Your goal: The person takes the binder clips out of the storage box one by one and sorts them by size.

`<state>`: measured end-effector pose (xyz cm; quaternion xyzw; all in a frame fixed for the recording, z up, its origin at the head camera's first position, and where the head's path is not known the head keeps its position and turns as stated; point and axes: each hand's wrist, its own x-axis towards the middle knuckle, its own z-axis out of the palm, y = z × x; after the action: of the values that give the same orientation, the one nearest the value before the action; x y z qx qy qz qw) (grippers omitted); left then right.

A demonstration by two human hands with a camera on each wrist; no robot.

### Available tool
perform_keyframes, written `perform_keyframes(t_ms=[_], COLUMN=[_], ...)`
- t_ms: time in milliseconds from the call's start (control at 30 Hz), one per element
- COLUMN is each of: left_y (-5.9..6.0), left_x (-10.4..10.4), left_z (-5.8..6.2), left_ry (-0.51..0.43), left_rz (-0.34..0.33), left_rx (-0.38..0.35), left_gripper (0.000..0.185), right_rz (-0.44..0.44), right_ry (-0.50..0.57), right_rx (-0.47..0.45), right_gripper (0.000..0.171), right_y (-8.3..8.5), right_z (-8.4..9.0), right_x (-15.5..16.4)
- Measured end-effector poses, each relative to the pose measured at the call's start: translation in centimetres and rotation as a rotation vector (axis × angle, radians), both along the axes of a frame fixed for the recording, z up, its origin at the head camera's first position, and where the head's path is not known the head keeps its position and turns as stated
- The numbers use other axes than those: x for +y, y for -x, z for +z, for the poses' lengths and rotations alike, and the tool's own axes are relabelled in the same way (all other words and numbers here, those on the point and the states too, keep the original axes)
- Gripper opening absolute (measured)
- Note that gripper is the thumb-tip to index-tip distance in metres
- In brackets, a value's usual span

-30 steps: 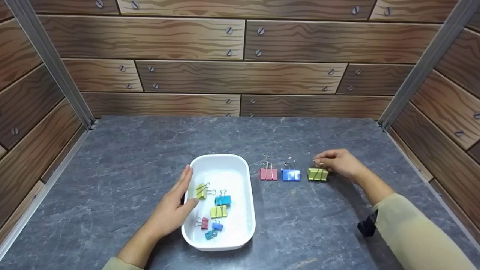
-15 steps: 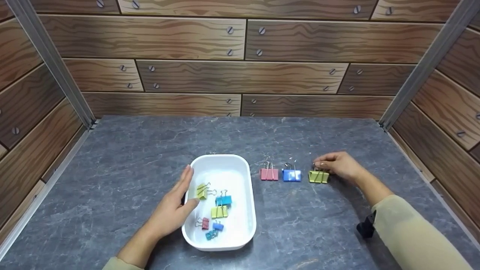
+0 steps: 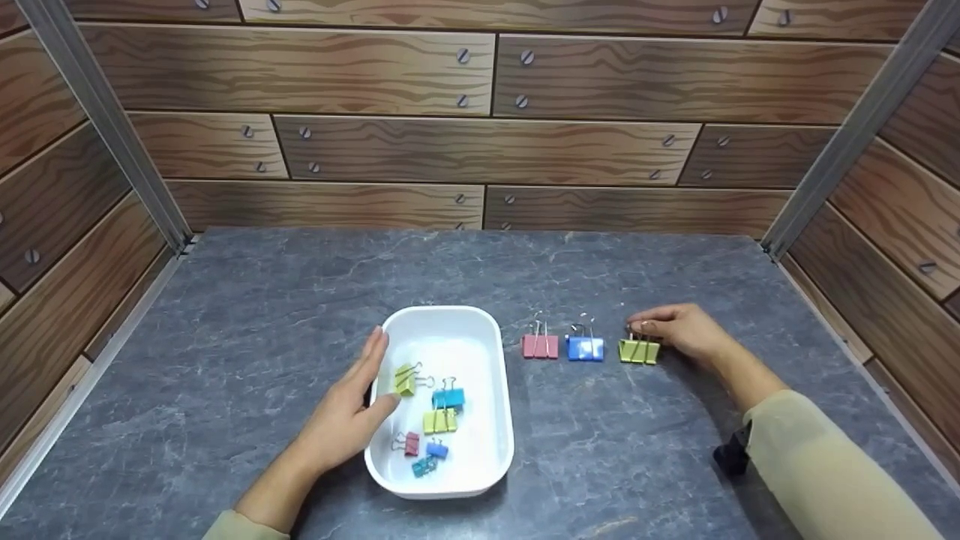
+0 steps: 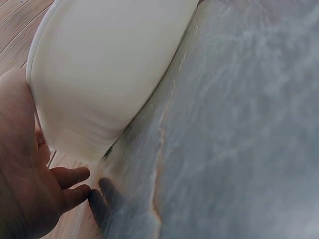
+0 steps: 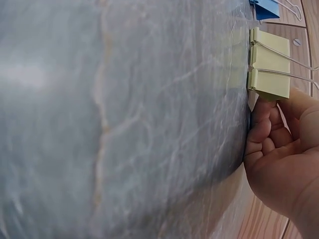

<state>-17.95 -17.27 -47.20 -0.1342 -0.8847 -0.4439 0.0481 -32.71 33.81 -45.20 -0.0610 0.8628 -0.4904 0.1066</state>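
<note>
A white plastic tray (image 3: 502,420) stands left of centre, with several small binder clips in yellow, teal, red and blue inside. My left hand (image 3: 341,416) rests against its left side, thumb over the rim and fingers straight along the outer wall (image 4: 109,59). To the right of the tray, a red binder clip (image 3: 540,347), a blue binder clip (image 3: 585,349) and a yellow binder clip (image 3: 638,352) form a row, handles pointing away. With thumb and index finger, my right hand (image 3: 686,330) pinches the yellow clip's wire handle; the other fingers curl beside it (image 5: 271,134).
A dark grey marbled tabletop (image 3: 300,277) lies under everything. Wood-plank printed walls (image 3: 480,150) enclose it at the back and both sides, with metal posts (image 3: 112,127) at the back corners.
The yellow clip has been shifted slightly toward me, into line with the red and blue ones, by my right hand. My left hand and the tray have stayed put.
</note>
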Motion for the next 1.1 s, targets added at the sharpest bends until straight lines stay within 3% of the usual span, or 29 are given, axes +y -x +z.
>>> perform_keyframes(t_ms=[233,800,967,1100], left_y=[0.0,0.1,0.1,0.1], left_x=[0.0,0.0,0.1,0.1], left_z=[0.0,-0.1,0.1,0.1], left_ry=[0.004,0.0,0.0,0.008], left_rz=[-0.006,-0.007,-0.003,0.0], left_rx=[0.02,0.023,0.002,-0.001], left_gripper=[0.081,0.08,0.079,0.08], right_rz=[-0.004,-0.045,-0.094,-0.1], right_ry=[-0.032,0.175,0.104,0.109], right_rx=[0.002,-0.022,0.057,0.122], right_gripper=[0.039,0.053,0.053,0.054], right_y=[-0.1,-0.2,-0.5,-0.8], right_z=[0.2,0.8,2.3,3.8], right_x=[0.0,1.5,1.9,1.1])
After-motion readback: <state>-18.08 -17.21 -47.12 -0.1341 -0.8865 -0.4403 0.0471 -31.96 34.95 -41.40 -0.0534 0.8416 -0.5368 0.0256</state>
